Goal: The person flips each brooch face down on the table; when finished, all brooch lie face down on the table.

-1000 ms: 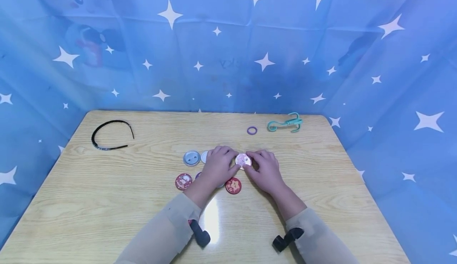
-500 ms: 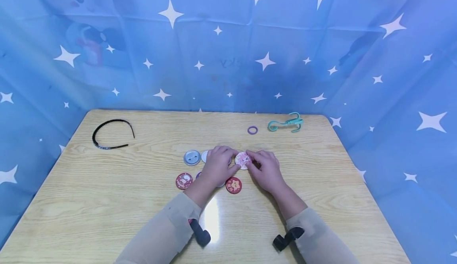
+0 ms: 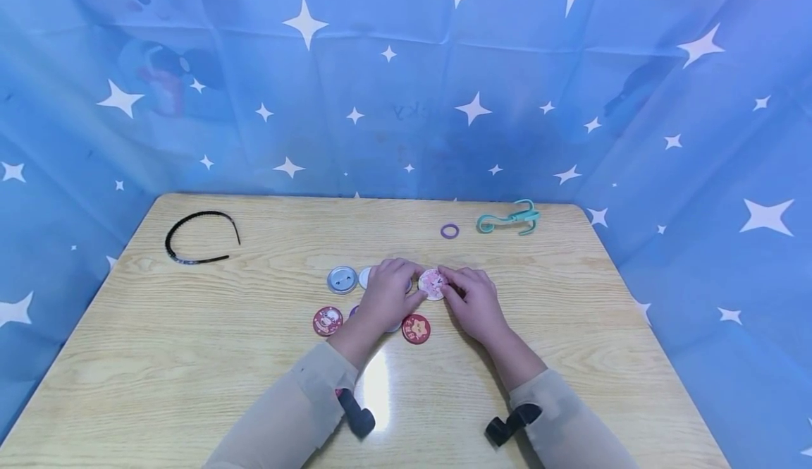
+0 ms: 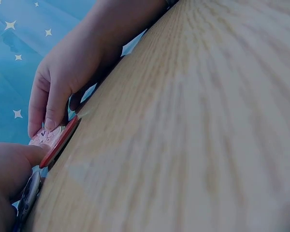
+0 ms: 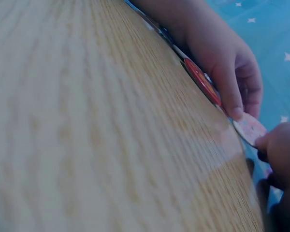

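Note:
Between the two hands is a round pink-and-white button badge [image 3: 431, 284], its printed face up toward the head camera. My left hand [image 3: 388, 293] holds its left edge between thumb and forefinger. On the opposite edge, my right hand [image 3: 472, 301] pinches it, the thumb overlapping the rim. The right wrist view has the badge [image 5: 250, 128] tilted, with fingers at both ends. Just below lies a red badge with a yellow star [image 3: 416, 329]. Several other badges sit under or beside the left hand, partly hidden by it.
Left of the hands lie a silver badge, pin side up [image 3: 342, 280], and a red badge [image 3: 328, 321]. A black headband [image 3: 190, 236] rests at the far left. Toward the back right are a purple hair tie [image 3: 450, 231] and a teal, curly-armed object [image 3: 510, 217].
The pink badge has tilted and its print shows more clearly, without the earlier glare. My right thumb and fingers have shifted slightly on its edge. My left hand stays in place.

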`<state>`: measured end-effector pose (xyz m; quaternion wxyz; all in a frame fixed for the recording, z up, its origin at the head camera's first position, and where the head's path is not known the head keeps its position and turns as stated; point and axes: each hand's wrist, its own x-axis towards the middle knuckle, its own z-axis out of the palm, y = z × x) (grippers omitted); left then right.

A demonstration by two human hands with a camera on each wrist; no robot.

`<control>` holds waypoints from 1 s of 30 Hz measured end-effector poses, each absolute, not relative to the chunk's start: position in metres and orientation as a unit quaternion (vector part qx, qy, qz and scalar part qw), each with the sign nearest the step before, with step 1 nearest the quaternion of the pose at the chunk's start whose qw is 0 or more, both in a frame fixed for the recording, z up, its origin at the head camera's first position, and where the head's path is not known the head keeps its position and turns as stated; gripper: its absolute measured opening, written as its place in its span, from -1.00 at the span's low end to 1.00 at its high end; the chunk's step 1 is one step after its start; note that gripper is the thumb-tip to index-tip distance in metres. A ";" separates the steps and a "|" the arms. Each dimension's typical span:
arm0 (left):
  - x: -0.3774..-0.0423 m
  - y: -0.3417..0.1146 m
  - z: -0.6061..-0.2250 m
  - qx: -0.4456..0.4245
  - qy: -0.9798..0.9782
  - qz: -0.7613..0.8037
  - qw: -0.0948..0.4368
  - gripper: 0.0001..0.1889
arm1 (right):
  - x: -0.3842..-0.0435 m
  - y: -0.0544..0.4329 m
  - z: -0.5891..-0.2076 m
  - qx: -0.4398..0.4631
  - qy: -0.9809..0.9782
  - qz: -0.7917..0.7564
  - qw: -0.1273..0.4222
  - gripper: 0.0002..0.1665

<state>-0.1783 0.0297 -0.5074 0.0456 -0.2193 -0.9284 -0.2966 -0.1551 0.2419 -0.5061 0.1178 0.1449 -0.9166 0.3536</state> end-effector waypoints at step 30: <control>-0.179 0.031 -0.510 -0.216 -0.902 -0.353 0.126 -0.83 | -0.156 0.240 -0.506 0.164 -0.881 0.412 0.166 -0.63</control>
